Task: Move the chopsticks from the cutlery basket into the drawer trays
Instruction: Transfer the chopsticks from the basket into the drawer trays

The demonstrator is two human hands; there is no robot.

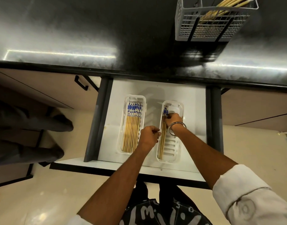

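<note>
Your right hand (172, 120) is curled over the few chopsticks (163, 137) lying along the left wall of the right tray (178, 143), at centre frame, fingers closed on them near their blue-patterned tops; your left hand (149, 135) sits just left of that tray with its fingers curled against the rim, though whether it pinches the tray wall or a stick I cannot tell, as the fingertips are hidden; the left tray (143, 101) already holds a neat full row, and more chopsticks wait standing in the cutlery basket (204, 25) on the counter (74, 30) at the upper right of the frame; judge these sticks as light, stiff and thin, probably lacquered and so a little slippery, apt to roll and fan apart if you hold them loosely; take each bundle near the middle or just below the patterned ends, keep the tips lined up, and lay them flat, parallel to the tray's long side, rather than dropping them.
</note>
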